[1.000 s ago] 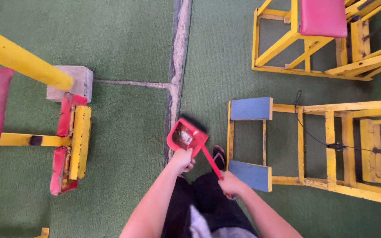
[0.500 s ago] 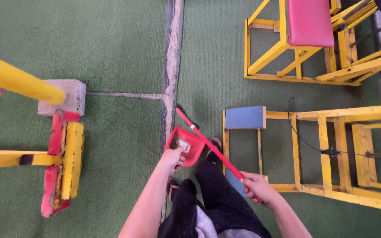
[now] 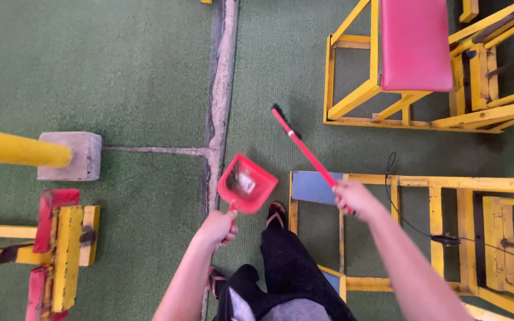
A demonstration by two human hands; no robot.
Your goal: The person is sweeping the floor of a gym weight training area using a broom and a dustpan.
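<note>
In the head view, the person is standing on a green floor [image 3: 120, 71] and looking down at both hands. The left hand [image 3: 216, 229] is holding the handle of a red dustpan [image 3: 247, 184]; its grip is pressed closed around this handle. The dustpan is hanging in the air in front of the person, near the middle of the picture, and a little pale rubbish is lying inside its tray. The right hand [image 3: 355, 198] is holding a red broom [image 3: 304, 151] by the stick, with the grip closed around it. The broom is pointing up and to the left, away from the person, and its dark end is sitting over the floor, well apart from the dustpan.

A grey seam [image 3: 218, 89] is running along the floor, just left of the dustpan. The person's foot in a dark sandal [image 3: 276, 214] is showing just below the dustpan, and black trousers are covering the legs.

On the right, a yellow frame [image 3: 435, 184] is lying flat on the floor under the right arm, with a blue pad [image 3: 310, 187] at its near corner. Above it, another yellow frame is carrying a pink seat [image 3: 414, 44]. On the left, a yellow bar [image 3: 13, 148] is resting on a concrete block [image 3: 72, 154], and a yellow and red piece [image 3: 60, 255] is standing below it.
</note>
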